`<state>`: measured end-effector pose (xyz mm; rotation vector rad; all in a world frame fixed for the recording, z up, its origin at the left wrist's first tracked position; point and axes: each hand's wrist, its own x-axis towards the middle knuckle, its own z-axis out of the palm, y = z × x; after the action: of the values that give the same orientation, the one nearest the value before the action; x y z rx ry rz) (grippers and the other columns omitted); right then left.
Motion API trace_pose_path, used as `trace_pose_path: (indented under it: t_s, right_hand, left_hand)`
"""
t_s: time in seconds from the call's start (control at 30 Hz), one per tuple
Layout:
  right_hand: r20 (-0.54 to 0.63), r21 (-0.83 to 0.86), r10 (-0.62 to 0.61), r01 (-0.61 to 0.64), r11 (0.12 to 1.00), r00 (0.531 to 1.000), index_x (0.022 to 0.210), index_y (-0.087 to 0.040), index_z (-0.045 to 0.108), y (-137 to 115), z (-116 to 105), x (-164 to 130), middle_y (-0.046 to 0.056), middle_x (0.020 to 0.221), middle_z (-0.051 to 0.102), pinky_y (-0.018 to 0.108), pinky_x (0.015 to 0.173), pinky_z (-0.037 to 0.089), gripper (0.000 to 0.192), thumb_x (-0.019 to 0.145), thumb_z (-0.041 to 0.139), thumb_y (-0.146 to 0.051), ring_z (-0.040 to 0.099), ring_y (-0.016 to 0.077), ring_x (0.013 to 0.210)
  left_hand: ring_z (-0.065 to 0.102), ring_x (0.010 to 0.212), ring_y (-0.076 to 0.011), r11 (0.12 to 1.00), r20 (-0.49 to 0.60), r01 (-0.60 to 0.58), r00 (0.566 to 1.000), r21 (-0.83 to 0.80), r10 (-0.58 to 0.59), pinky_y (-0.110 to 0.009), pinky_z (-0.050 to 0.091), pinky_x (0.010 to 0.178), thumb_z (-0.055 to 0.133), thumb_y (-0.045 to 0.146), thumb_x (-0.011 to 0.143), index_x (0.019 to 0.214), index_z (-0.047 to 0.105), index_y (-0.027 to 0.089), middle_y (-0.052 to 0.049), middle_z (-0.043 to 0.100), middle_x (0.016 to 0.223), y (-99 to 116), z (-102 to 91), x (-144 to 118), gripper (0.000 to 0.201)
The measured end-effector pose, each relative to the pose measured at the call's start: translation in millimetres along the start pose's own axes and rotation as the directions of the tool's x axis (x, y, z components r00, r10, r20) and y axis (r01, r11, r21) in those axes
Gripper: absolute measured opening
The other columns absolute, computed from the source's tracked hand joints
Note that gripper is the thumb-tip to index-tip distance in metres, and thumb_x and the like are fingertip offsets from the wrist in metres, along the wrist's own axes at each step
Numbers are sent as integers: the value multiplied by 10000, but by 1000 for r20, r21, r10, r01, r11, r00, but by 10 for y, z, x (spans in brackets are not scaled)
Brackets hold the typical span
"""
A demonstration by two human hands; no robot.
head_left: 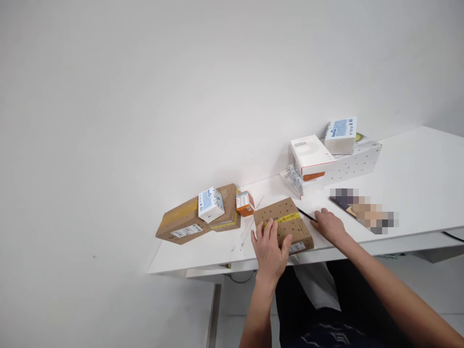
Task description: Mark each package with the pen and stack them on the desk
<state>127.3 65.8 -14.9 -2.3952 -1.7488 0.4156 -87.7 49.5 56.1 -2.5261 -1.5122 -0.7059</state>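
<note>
A flat brown cardboard box (pixel 281 211) with small dark marks and a strip of yellow tape lies near the front edge of the table. My left hand (pixel 271 246) rests on its near left part, fingers spread and pressing flat on the top. To the right of the box, my right hand (pixel 329 225) is closed around a thin black stick-like tool (pixel 306 214). The tool's far end reaches the box's right edge; its exact kind cannot be made out. A white label (pixel 297 247) shows on the box's near side.
On the left stand brown cartons (pixel 184 215), a white-and-blue tissue pack (pixel 210 204) and a small orange box (pixel 245 203). At the back right are a stacked white box (pixel 312 152), another tissue pack (pixel 340 135) and a spotted carton (pixel 358 160). A blurred flat item (pixel 362 211) lies right.
</note>
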Motion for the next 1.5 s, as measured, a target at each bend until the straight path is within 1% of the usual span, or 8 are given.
trace_pose_path:
  t_s: [0.23, 0.33, 0.47, 0.57, 0.67, 0.93, 1.2, 1.5]
  right_hand:
    - [15, 44, -30, 30, 999, 999, 777, -145, 619, 98, -103, 4, 155, 826, 701, 293, 580, 385, 175, 845, 498, -252, 667, 249, 775]
    - [-89, 279, 20, 6, 960, 996, 735, -187, 573, 260, -331, -180, 77, 653, 683, 289, 560, 411, 204, 842, 496, -343, 647, 205, 611]
    - [-241, 774, 173, 82, 628, 955, 717, -225, 501, 293, -714, -421, -3, 564, 640, 278, 513, 450, 182, 743, 612, -367, 593, 163, 488]
    - [-338, 896, 168, 262, 359, 926, 710, -235, 473, 134, -920, -493, -21, 571, 623, 257, 465, 435, 158, 737, 614, -300, 564, 145, 493]
    - [-348, 914, 10, 337, 224, 937, 744, -226, 532, -91, -1012, -429, -30, 557, 592, 256, 470, 426, 98, 781, 566, -310, 536, 135, 495]
    - [-91, 956, -339, 178, 234, 937, 765, -194, 601, -710, -1049, 60, -9, 643, 611, 262, 562, 427, 159, 792, 523, -329, 538, 132, 590]
    - [-135, 932, -308, 226, 283, 942, 683, -212, 491, -848, -835, 171, -52, 549, 472, 237, 461, 317, 181, 790, 521, -354, 408, 105, 493]
    - [-113, 870, -337, 257, 422, 935, 805, -212, 621, -825, -773, 178, -24, 674, 589, 276, 622, 422, 265, 858, 468, -421, 539, 147, 638]
  left_hand:
    - [507, 1174, -300, 999, -87, -38, 995, 33, 41, -476, 389, 987, 537, 448, 869, 1213, 583, 161, -87, 619, 1262, 4, 29, -37, 450]
    - [520, 1153, -294, 999, -130, -42, 990, 32, 46, -468, 395, 971, 542, 459, 864, 1203, 587, 163, -80, 629, 1246, 42, 68, -58, 452]
    - [519, 1149, -296, 997, -161, -58, 985, 45, 64, -487, 397, 962, 555, 486, 849, 1213, 575, 158, -87, 626, 1245, 201, 128, -58, 490]
    - [514, 1142, -307, 997, -151, -63, 986, 36, 67, -514, 398, 952, 546, 503, 850, 1213, 567, 152, -95, 622, 1243, 343, 122, -29, 505]
    - [505, 1134, -312, 999, -110, -47, 993, 10, 48, -532, 402, 940, 529, 474, 869, 1185, 572, 163, -87, 614, 1240, 420, 43, 35, 445]
    - [563, 810, -194, 996, -62, -49, 997, -76, 44, -323, 473, 743, 487, 178, 859, 734, 615, 176, -65, 614, 783, 406, -63, 320, 179]
    - [639, 804, -203, 996, 203, 84, 976, -25, -77, -309, 494, 666, 472, 214, 832, 846, 632, 173, -54, 670, 850, 391, 49, 481, 165]
    - [665, 832, -243, 994, 339, 100, 937, -41, -80, -355, 516, 694, 438, 238, 872, 984, 629, 144, -90, 691, 917, 394, 42, 581, 240]
